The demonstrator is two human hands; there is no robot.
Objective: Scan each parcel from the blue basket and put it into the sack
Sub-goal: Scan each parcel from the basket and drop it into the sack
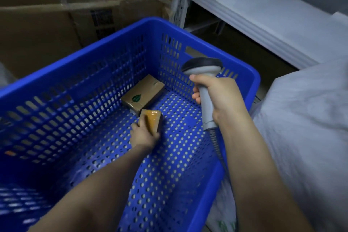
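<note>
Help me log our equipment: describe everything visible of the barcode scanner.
The barcode scanner is handheld, seemingly light grey plastic, with a dark hooded head and a coiled cable hanging from its base. The right hand grips its handle, holding it roughly upright over the right side of the blue basket, head facing away from the person.

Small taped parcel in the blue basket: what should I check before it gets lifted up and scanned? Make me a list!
1. Left hand grips the small taped parcel: ok.
2. Right hand holds the scanner: ok.
3. Barcode on the parcel showing: cannot tell.
4. Scanner head near the parcel: not ok, it is up by the blue basket rim.
5. White sack mouth open: cannot tell.
</note>
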